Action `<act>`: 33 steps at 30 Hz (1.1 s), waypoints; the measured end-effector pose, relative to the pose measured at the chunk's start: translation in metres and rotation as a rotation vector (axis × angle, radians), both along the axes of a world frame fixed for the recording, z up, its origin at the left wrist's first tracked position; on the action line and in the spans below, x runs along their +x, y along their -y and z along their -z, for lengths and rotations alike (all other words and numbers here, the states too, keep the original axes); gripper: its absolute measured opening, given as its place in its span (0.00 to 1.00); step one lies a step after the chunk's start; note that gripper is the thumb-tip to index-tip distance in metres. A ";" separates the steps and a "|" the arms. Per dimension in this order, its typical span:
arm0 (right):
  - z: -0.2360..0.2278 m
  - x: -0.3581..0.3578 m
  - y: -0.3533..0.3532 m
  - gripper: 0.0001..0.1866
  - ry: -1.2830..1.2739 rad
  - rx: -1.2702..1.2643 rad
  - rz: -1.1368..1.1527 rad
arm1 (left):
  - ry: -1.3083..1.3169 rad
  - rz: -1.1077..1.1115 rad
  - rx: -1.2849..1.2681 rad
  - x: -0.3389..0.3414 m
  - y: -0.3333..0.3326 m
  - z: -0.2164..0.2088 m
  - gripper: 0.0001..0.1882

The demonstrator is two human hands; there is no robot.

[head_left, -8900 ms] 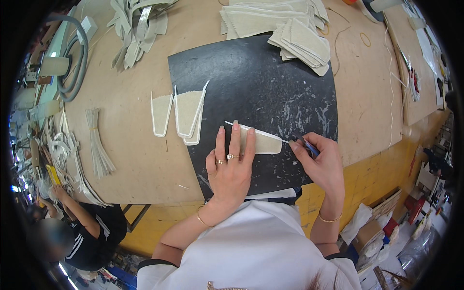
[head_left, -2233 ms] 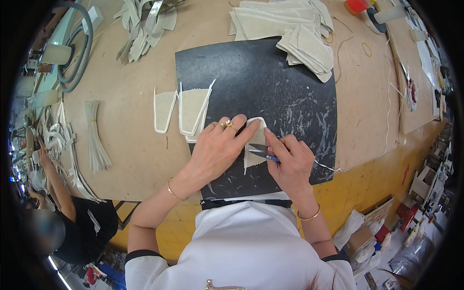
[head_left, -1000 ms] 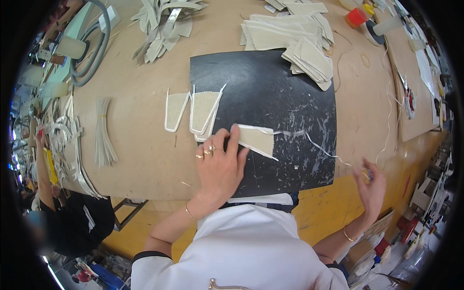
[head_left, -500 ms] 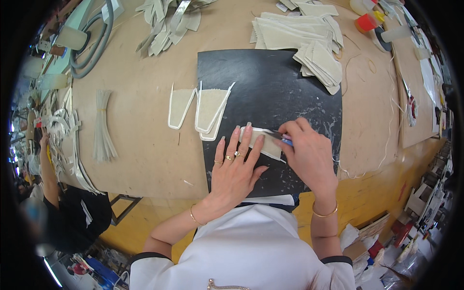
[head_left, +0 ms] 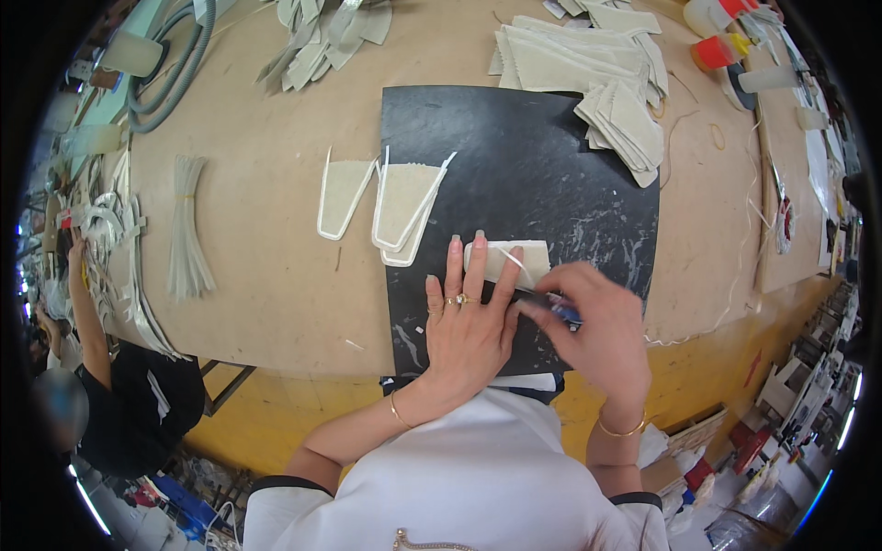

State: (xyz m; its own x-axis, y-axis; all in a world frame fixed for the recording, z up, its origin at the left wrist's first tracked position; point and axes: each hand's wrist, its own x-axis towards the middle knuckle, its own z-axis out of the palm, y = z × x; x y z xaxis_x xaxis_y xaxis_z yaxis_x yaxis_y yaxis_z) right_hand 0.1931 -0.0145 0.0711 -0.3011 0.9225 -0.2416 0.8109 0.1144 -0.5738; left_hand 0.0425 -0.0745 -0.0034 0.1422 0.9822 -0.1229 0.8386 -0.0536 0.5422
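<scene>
My left hand (head_left: 471, 321) lies flat with spread fingers, pressing on a small beige fabric piece (head_left: 535, 257) edged with white strip. That piece rests on a black cutting mat (head_left: 478, 129). A thin white strip end (head_left: 514, 261) crosses it near my index finger. My right hand (head_left: 588, 317), blurred by motion, is closed around a small blue-handled cutting tool (head_left: 565, 313) just right of my left thumb; its tip cannot be made out. Left of my hands are more white-edged beige pieces (head_left: 404, 200), partly overlapping, and a single one (head_left: 345, 197).
Stacks of beige pieces (head_left: 570, 60) cover the mat's far right corner. A bundle of pale strips (head_left: 186, 230) lies at left, more cut pieces (head_left: 322, 37) at the back. Red-and-yellow bottles (head_left: 717, 52) stand far right. Another person's arm (head_left: 89, 312) reaches in at left.
My right hand and the tool have moved nearer to me, off the piece's upper edge. My left hand has turned and shifted slightly right. A strip end now lies across the piece.
</scene>
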 end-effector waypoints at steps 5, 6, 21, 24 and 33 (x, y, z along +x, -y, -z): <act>0.007 0.000 -0.042 0.15 -0.283 -0.074 0.125 | -0.060 0.012 0.044 0.001 0.002 0.005 0.31; 0.009 -0.003 -0.052 0.18 -0.227 -0.147 0.090 | -0.062 0.011 0.050 0.001 0.002 0.006 0.31; 0.025 -0.023 -0.067 0.19 -0.007 -0.273 -0.106 | -0.110 0.118 0.071 -0.013 0.005 0.006 0.32; 0.026 -0.008 -0.061 0.17 -0.060 -0.245 -0.054 | -0.056 0.087 0.025 -0.013 0.006 0.005 0.36; 0.028 0.026 -0.045 0.15 -0.085 -0.241 0.125 | -0.036 0.009 0.020 -0.008 0.002 -0.001 0.38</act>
